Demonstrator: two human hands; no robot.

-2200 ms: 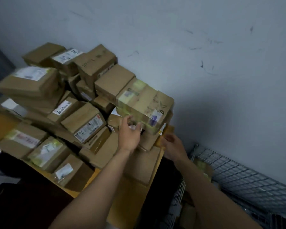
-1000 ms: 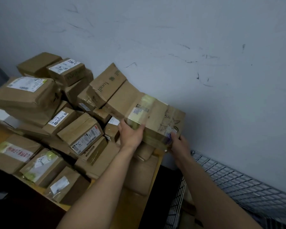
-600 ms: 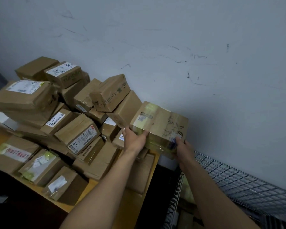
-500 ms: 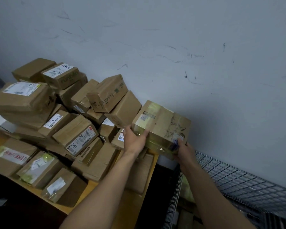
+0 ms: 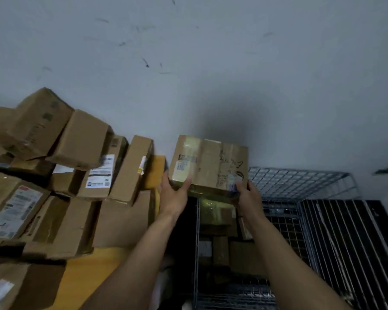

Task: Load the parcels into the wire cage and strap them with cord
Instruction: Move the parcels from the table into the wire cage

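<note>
Grey scuffed wall (image 5: 233, 74) fills the background. In front of it a brown tape-wrapped cardboard parcel (image 5: 211, 162) is held in the air by both hands at its near edge. The left hand (image 5: 174, 198) grips the near left corner, with the thumb laid on the top face and the fingers curled underneath, out of sight. The right hand (image 5: 248, 199) grips the near right corner the same way, thumb on top and fingers hidden below. Both forearms are bare.

The parcel tilts with its far edge higher. Its glossy top face carries a small pale label on the left and a dark line drawing on the right. It hangs over the left rear corner of the grey wire-mesh cage (image 5: 300, 180), straddling the top of the cage's left wall and clear of the boxes beside it. Below it, inside the cage, lie several smaller brown parcels (image 5: 220, 222), the uppermost shiny with yellowish tape.

Just left of the cage is a yellow-orange tabletop (image 5: 94, 276). It bears a heap of brown cardboard boxes (image 5: 81, 142), many with white shipping labels, stacked crookedly against the wall. To the right of the mesh lies a black slatted panel (image 5: 349, 242); whether it belongs to the cage I cannot tell.
</note>
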